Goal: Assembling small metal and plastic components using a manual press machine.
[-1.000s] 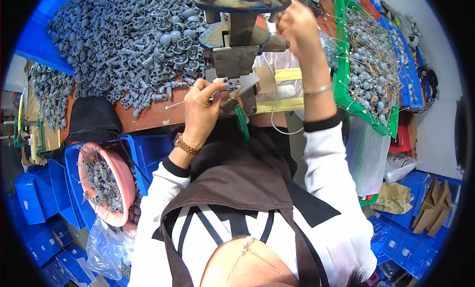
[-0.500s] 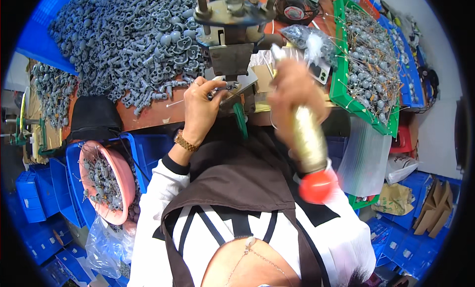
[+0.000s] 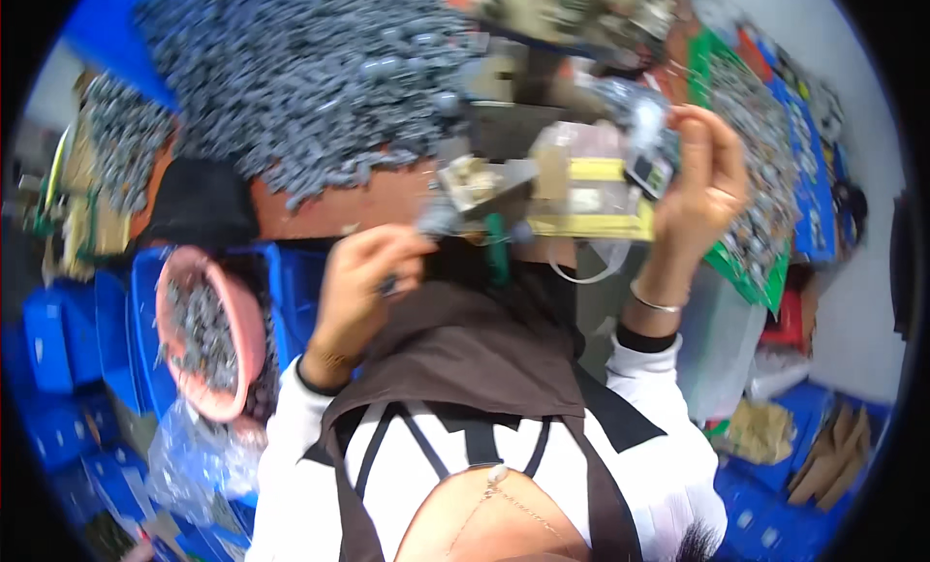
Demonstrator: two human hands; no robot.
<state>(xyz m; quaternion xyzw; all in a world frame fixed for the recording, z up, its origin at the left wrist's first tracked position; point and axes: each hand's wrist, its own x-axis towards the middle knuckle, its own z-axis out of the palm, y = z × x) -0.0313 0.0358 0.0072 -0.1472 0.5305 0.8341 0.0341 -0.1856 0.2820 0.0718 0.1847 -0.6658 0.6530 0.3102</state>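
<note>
My left hand (image 3: 360, 281) is at the table's front edge, fingers closed together. A small grey plastic part (image 3: 441, 219), smeared by motion, is at its fingertips; a small dark bit shows between the lower fingers. My right hand (image 3: 705, 179) is raised over the right side of the table, thumb and fingers curled together beside the green tray (image 3: 699, 73). A clear plastic bag with grey contents (image 3: 630, 111) lies by its fingertips. What they grip, if anything, I cannot make out. Between my hands stands the metal base (image 3: 499, 189) of a bench press, with pale bits on it.
A big heap of grey plastic parts (image 3: 310, 87) covers the table's left. A dark phone-like object (image 3: 651, 172) lies near yellow-edged packaging (image 3: 596, 199). At lower left, a pink basin (image 3: 254, 339) of small parts sits in a blue crate (image 3: 145, 320).
My right hand has let go of the gold shaft with the red ball end and moved right, to the bag. My left hand has drawn back from the press with the grey part. The view has shifted.
</note>
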